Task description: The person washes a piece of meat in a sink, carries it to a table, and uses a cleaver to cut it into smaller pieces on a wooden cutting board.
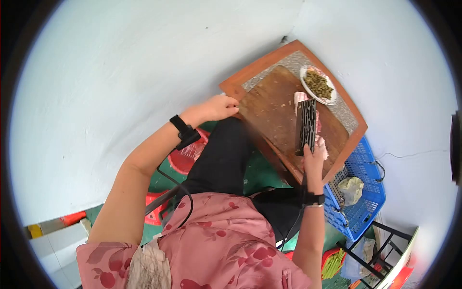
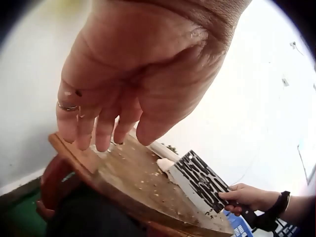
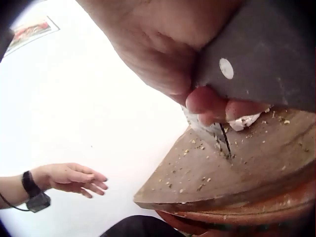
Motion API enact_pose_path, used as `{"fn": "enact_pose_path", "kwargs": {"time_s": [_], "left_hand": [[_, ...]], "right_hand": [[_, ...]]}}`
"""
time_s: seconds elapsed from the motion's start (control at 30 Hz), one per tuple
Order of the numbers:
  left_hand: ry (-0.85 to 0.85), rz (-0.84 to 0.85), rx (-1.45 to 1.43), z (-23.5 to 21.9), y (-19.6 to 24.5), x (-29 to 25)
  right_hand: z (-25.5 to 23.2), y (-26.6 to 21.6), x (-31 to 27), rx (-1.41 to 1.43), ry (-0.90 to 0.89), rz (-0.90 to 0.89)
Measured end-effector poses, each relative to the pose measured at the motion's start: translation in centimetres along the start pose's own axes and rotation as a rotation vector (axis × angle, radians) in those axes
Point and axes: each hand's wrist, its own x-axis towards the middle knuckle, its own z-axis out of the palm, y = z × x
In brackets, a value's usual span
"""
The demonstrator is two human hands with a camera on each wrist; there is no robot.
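My right hand (image 1: 314,159) grips the dark handle of a cleaver (image 1: 307,120) with a black-patterned blade. The blade stands over the right part of a wooden cutting board (image 1: 269,106). Pale and pink pieces of meat (image 1: 321,144) lie on the board beside and partly behind the cleaver. By the board's left corner is my left hand (image 1: 221,108), holding nothing; in the left wrist view its fingers (image 2: 103,131) hang loosely extended. Small crumbs (image 3: 202,182) are scattered over the board in the right wrist view.
A white plate (image 1: 332,100) of chopped greenish food stands at the table's back right. The board lies on a wood-framed table (image 1: 357,120) against the walls. A blue plastic basket (image 1: 358,216) with a bag inside sits at right. A red basket (image 1: 180,161) is below, left.
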Motion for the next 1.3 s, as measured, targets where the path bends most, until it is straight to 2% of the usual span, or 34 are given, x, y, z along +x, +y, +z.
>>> {"fn": "enact_pose_path", "kwargs": {"time_s": [0.03,0.1,0.17,0.23,0.33,0.43,0.47,0.57,0.6,0.73,0.83,0.87,0.9,0.97,1.07,1.17,1.3], "left_hand": [[-0.001,0.069,0.049,0.7,1.1,1.2],[-0.003,0.199,0.141,2.8,3.3,3.9],[-0.064,0.253,0.162,5.4,5.0,7.4],[0.098,0.431,0.202,8.1,6.7,10.2],[0.135,0.518,0.499,10.0,9.8,14.2],[0.284,0.787,0.838,12.3,9.1,18.9],[0.362,0.836,0.767,12.9,8.8,20.0],[0.056,0.685,0.864,11.7,10.4,20.7],[0.093,0.715,0.931,11.5,10.6,20.7],[-0.036,0.523,0.933,10.3,10.1,19.9],[0.121,0.434,0.672,11.2,9.3,16.6],[0.116,0.354,0.509,12.2,9.4,15.7],[0.023,0.297,0.452,11.9,11.1,14.1],[0.097,0.452,0.520,15.2,8.7,13.2],[0.117,0.314,0.402,16.3,9.4,11.0],[0.225,0.277,0.345,16.3,10.9,9.9],[0.202,0.393,0.419,16.7,9.7,10.2]], "right_hand": [[-0.6,-1.1,-1.2,0.030,0.006,0.040],[-1.5,-0.3,-2.2,0.120,0.067,0.030],[-2.4,0.2,-3.0,0.153,0.158,0.069],[-2.9,0.6,-3.6,0.190,0.216,0.095],[-3.4,1.7,-4.4,0.258,0.232,0.129],[-3.5,2.2,-4.7,0.222,0.192,0.163],[-3.5,2.2,-4.8,0.227,0.171,0.188],[-3.2,1.6,-5.1,0.235,0.110,0.219],[-3.2,1.7,-5.0,0.149,0.070,0.265],[-2.6,3.1,-4.7,-0.236,0.115,0.048],[-2.6,2.2,-3.8,-0.508,0.162,-0.147],[-2.6,2.3,-3.4,-0.487,0.163,-0.138],[-2.4,2.4,-2.8,-0.465,0.163,-0.130],[-1.9,2.2,-1.8,-0.430,0.163,-0.138],[-2.0,1.9,-1.3,-0.427,0.145,-0.179],[-2.1,2.8,-0.5,-0.428,0.138,-0.218],[-1.7,1.3,-2.5,-0.341,0.209,-0.209]]}}
